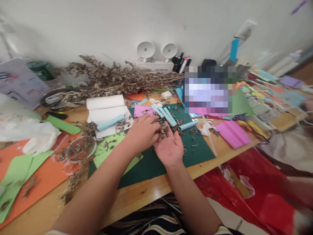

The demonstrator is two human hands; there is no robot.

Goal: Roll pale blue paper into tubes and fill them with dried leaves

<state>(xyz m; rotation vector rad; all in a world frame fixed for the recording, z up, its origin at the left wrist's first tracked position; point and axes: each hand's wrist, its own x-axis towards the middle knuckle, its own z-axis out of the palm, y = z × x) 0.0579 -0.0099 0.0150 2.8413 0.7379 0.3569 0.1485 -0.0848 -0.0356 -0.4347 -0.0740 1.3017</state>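
Palm up over the green cutting mat point(199, 148), my right hand point(171, 147) is cupped, with crumbled dried leaves point(163, 130) on its fingers. My left hand point(144, 132) reaches across from the left, its curled fingers closed on the same leaves; the fingertips are partly hidden. Just beyond my hands lie several light blue paper rolls point(170, 116) side by side. Another blue roll point(189, 125) rests to their right, with leaf bits scattered around. A further blue roll point(111, 122) lies on white paper point(107, 114) to the left.
Dried branches point(110, 78) spread along the wall beside a white double-headed lamp point(156, 63). Left are a leaf-filled round holder point(81, 148) and orange paper point(46, 176). Right lie pink paper point(233, 133) and a red bag point(254, 186) below the table edge. Another person's arm point(293, 192) shows lower right.
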